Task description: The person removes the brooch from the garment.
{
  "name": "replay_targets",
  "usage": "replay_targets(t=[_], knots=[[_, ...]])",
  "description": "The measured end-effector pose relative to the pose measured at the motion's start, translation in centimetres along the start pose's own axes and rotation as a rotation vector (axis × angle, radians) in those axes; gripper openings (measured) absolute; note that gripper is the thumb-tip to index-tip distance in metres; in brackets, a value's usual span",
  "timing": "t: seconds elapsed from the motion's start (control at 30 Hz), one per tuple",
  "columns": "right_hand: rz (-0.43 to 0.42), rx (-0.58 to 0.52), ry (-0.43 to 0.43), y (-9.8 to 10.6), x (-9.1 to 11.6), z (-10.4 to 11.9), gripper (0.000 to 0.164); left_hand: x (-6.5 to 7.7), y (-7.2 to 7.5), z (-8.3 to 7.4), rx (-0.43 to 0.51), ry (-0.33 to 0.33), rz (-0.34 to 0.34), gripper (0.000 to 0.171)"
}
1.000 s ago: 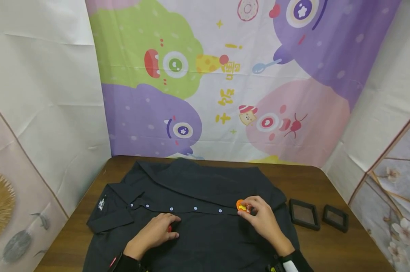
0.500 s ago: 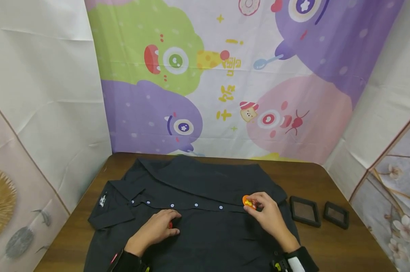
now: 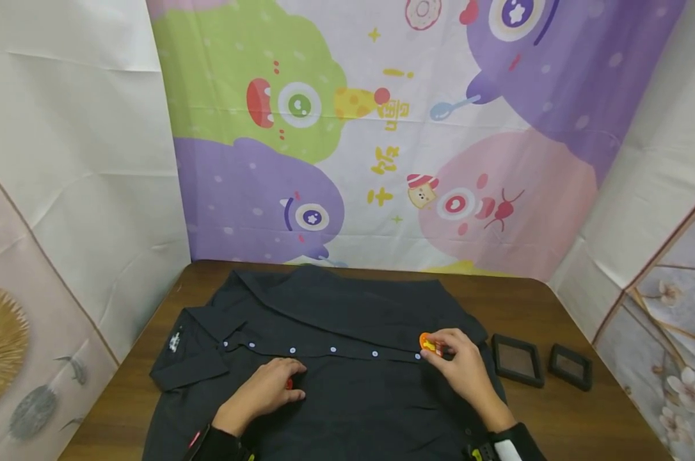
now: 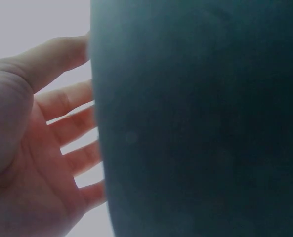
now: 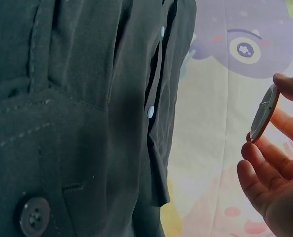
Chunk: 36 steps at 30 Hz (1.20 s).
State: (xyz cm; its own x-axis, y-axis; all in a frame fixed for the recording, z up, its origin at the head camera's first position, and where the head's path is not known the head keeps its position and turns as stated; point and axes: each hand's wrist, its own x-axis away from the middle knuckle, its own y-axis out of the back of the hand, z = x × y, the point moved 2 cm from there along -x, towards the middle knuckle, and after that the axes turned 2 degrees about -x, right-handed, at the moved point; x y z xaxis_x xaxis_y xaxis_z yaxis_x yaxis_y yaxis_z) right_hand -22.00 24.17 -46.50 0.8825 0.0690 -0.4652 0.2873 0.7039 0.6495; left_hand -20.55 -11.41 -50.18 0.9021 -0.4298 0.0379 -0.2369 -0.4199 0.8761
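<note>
The shirt [image 3: 353, 403] is charcoal black, dotted with whitish buttons [image 3: 333, 349] (a dark one [image 5: 34, 217] shows close up in the right wrist view) and marked by a white print [image 3: 174, 343]. Over the shirt, a badge [image 3: 426, 342] is orange with yellow; a red piece [image 3: 290, 384] peeks out lower left. Right of the shirt, two frames [image 3: 500, 362] are black. Beneath it, the tabletop [image 3: 607, 429] is wood brown. Behind it, a white backdrop [image 3: 361, 240] carries purple, green and pink cartoon creatures.
</note>
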Motion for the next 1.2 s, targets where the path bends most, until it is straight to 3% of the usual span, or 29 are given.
replay_targets(t=[0.23, 0.57, 0.87, 1.2], knots=[[-0.006, 0.016, 0.004, 0.3, 0.0, -0.3, 0.027, 0.0, 0.1, -0.2, 0.009, 0.037, 0.01, 0.041], [-0.012, 0.023, -0.021, 0.8, 0.1, -0.6, 0.026, -0.1, 0.1, 0.1, 0.009, 0.012, 0.004, 0.042], [0.011, 0.03, -0.068, 1.3, 0.1, -1.1, 0.026, -0.1, 0.3, 0.0, 0.015, 0.047, 0.027, 0.041], [0.009, 0.038, -0.083, 1.6, 0.1, -1.4, 0.027, -0.3, 0.1, 0.0, 0.01, 0.039, 0.036, 0.042]])
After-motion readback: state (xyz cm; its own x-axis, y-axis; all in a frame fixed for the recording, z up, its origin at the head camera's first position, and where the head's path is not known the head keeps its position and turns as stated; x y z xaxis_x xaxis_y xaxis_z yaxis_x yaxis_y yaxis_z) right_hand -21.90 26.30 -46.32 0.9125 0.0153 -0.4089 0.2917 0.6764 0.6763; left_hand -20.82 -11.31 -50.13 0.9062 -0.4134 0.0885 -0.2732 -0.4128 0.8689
